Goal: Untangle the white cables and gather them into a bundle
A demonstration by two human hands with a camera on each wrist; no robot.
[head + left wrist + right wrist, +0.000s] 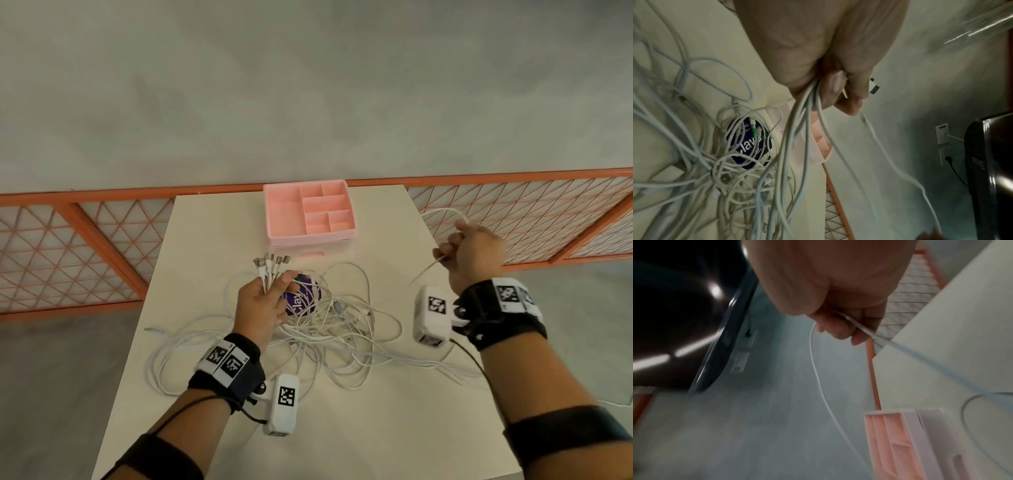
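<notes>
The left hand [265,305] is gripping a fan of plug ends [270,265] above the table [394,428], fingers curled round the strands below the plugs. The right hand [474,251] is pinching a single cable [442,213] raised off to the right of the table, fingers closed round it.

Progress, as judged: several plug ends are collected in one grip, so gathering is under way. The bulk of the cables [329,329] is lying in a loose tangle on the table, crossing over a purple disc [303,298]. The strands are running from the left grip down into that tangle. Untangling and bundling remain to be done.

Surface and room: the table is pale and matte. A pink tray [274,219] with compartments is standing at its far edge. An orange lattice fence [534,212] is running behind the table, against a grey wall [308,85].
</notes>
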